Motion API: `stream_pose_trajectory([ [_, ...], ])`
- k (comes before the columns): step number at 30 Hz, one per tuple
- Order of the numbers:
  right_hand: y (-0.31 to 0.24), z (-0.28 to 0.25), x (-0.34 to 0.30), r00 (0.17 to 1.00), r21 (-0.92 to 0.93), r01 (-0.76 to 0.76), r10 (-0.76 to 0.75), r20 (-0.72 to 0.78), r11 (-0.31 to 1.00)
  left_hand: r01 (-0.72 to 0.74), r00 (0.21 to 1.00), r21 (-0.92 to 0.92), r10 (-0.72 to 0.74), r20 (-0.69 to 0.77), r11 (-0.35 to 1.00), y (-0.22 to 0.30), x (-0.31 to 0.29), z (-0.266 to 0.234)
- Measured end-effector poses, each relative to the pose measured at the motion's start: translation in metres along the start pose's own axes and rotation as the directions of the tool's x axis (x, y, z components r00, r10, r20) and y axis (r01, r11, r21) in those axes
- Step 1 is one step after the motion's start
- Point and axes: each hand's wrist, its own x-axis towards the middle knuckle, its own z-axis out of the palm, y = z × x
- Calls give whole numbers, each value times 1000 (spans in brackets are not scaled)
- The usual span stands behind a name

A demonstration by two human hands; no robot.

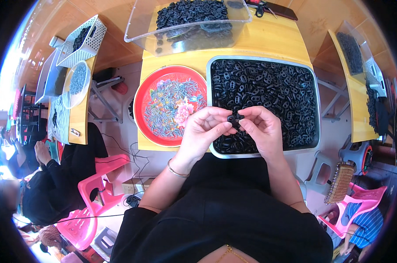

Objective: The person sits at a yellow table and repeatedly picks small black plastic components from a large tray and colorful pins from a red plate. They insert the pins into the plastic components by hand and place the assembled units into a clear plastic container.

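Observation:
In front of me, both hands meet above the near part of a metal tray [317,109] heaped with black plastic pieces [268,87] that have holes in them. My left hand [203,130] and my right hand [264,130] are closed, thumbs against fingers, on one small black plastic piece [234,119] between them. Fingertips cover much of it, so its exact shape is hard to make out. Left of the tray sits a red round plate [140,104] with a flower pattern, strewn with many thin metallic pins [163,111].
At the table's far side stands a clear plastic bin [139,30] with more black pieces. Pliers [260,8] lie beyond it. A side table at left bears a white basket [95,39] and a bowl [86,94]. Pink chairs [91,188] and other people are nearby.

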Motion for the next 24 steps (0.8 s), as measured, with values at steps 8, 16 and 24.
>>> stream_pose_trajectory([
  [8, 4, -2, -1, 1000, -26, 0, 1, 5, 1000, 7, 999, 42, -8, 45, 999, 1, -2, -2],
  [16, 3, -3, -1, 999, 26, -29, 28, 19, 999, 25, 999, 62, -27, 34, 998, 2, -3, -1],
  [24, 3, -1, -3, 1000, 52, -1, 1, 5, 999, 9, 1000, 55, -10, 29, 998, 2, -4, 1],
])
